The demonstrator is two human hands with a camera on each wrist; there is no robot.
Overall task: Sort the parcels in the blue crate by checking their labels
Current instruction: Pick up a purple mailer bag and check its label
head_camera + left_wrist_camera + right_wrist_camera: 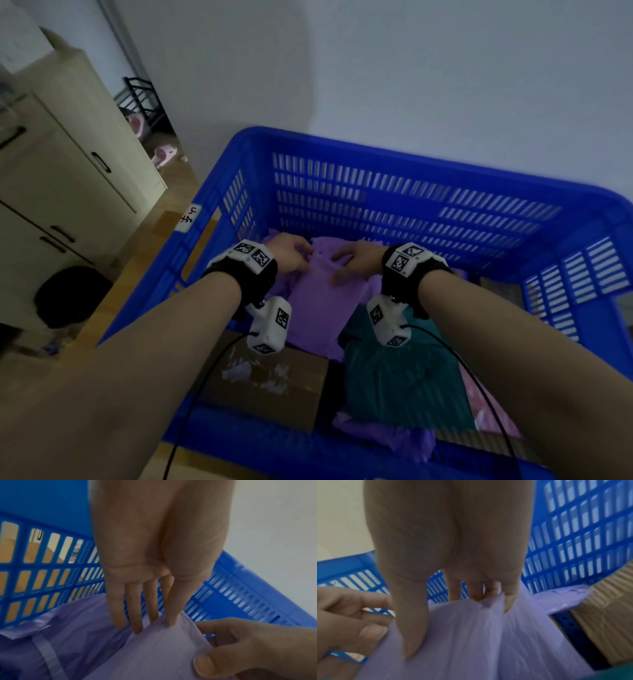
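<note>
I see my two hands deep inside the blue crate [342, 147]. Both hold the same purple parcel [322, 301], a soft plastic bag that lies near the far wall of the crate. My left hand [291, 253] pinches its far edge, thumb on top and fingers [135, 616] behind, so that grip is grasping the purple parcel. My right hand [359, 260] pinches the same edge just beside it, thumb on top, fingers [476, 592] behind the bag. A green parcel [404, 373] lies in the crate nearer to me, touching the purple one. A brown box [270, 377] sits beside the green parcel.
</note>
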